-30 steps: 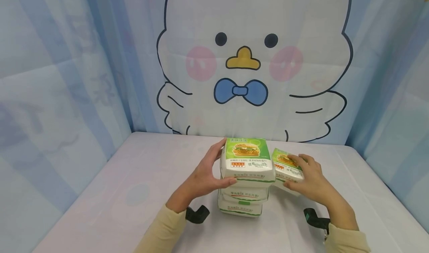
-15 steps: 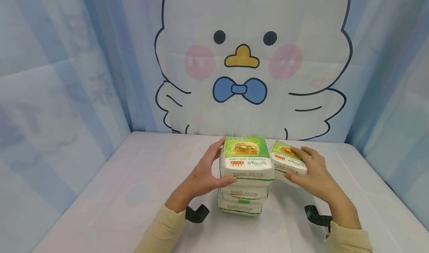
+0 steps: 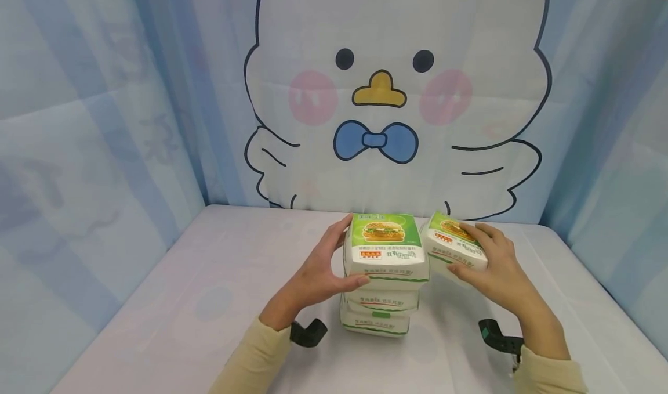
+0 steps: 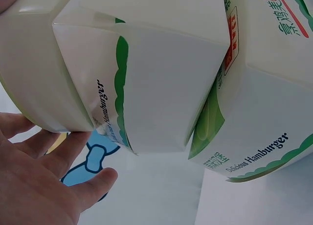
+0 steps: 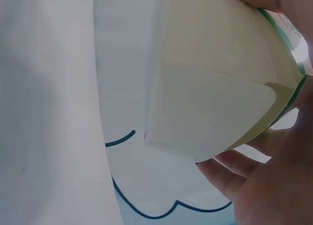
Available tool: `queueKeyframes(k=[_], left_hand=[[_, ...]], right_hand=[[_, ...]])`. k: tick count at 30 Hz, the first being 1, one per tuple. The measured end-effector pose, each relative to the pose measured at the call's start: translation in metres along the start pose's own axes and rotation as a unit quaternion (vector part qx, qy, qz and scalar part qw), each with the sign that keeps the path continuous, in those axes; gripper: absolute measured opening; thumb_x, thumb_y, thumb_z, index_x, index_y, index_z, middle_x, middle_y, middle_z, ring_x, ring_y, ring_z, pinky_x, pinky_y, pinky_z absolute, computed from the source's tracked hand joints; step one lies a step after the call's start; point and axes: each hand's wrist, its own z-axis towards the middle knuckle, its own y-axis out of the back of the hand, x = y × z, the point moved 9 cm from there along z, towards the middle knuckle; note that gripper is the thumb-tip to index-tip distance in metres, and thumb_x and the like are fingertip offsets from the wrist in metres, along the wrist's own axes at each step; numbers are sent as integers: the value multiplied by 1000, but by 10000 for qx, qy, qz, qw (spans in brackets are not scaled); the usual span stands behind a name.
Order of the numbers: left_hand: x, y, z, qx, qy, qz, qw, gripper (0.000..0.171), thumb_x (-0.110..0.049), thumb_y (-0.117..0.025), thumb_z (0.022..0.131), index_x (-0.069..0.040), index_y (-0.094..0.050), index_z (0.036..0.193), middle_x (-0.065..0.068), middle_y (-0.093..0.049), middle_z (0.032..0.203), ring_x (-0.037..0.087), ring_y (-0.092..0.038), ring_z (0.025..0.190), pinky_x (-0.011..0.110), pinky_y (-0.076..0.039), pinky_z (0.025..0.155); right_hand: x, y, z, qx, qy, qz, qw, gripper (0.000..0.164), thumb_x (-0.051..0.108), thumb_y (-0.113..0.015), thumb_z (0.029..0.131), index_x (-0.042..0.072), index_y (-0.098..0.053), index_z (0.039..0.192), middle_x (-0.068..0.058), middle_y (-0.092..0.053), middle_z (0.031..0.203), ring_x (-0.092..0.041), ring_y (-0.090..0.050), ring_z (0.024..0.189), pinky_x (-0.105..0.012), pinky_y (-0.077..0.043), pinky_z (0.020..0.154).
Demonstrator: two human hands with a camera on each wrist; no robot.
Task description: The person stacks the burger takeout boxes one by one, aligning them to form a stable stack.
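Three white-and-green hamburger boxes stand stacked mid-table in the head view. My left hand (image 3: 315,272) grips the top box (image 3: 386,255) from its left, thumb along the front and fingers towards the back. Below it are the middle box (image 3: 383,301) and the bottom box (image 3: 374,324), slightly out of line. To the right of the stack, my right hand (image 3: 498,269) grips another hamburger box (image 3: 453,249), tilted and raised off the table, close beside the top box. The right wrist view shows this held box (image 5: 215,102) from below, with fingers around its edge.
A pale cloth covers the table (image 3: 209,266). Behind it hangs a curtain (image 3: 376,179) printed with a white chick, and more blue curtain closes both sides. Black wrist mounts (image 3: 308,333) stick out from both wrists near the table.
My right hand has lifted its hamburger box a little and shifted it to the right, turning it slightly. The left hand and the stack have stayed in place.
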Motion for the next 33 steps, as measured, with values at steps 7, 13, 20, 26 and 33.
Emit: queueKeyframes(k=[7, 13, 20, 26, 33], left_hand=[[0, 0, 0, 13, 29, -44, 10000, 103, -28, -81, 81, -29, -14, 159, -6, -23, 162, 23, -33, 148, 60, -29, 117], [-1, 0, 0, 25, 26, -19, 10000, 102, -28, -81, 81, -29, -14, 158, -6, -24, 161, 23, -33, 148, 61, -29, 116], [0, 0, 0, 24, 87, -13, 10000, 102, -30, -81, 81, -31, -14, 158, -8, -24, 161, 23, -32, 148, 61, -29, 116], [-1, 0, 0, 21, 32, -48, 10000, 103, -29, -81, 80, -30, -14, 158, -7, -24, 161, 23, -32, 148, 62, -29, 116], [-3, 0, 1, 27, 27, -47, 10000, 103, -29, -81, 80, -28, -15, 158, -6, -24, 161, 23, -33, 147, 62, -29, 116]], right_hand=[[6, 9, 4, -109, 200, -26, 9997, 80, 29, -77, 83, 9, -39, 150, -28, -30, 150, -48, -29, 126, -55, -39, 79], [11, 18, 8, -175, 284, -22, 9994, 80, 26, -76, 83, 9, -38, 151, -29, -27, 152, -50, -27, 128, -59, -40, 79], [19, 30, 13, -336, 477, 20, 9983, 80, 24, -77, 82, 9, -39, 150, -28, -29, 151, -51, -28, 128, -61, -36, 82], [29, 41, 18, -461, 670, 85, 9967, 80, 21, -77, 81, 9, -40, 150, -28, -30, 151, -50, -27, 128, -58, -34, 82], [40, 50, 22, -571, 811, 76, 9950, 79, 19, -77, 81, 10, -40, 150, -27, -31, 152, -50, -26, 130, -63, -35, 81]])
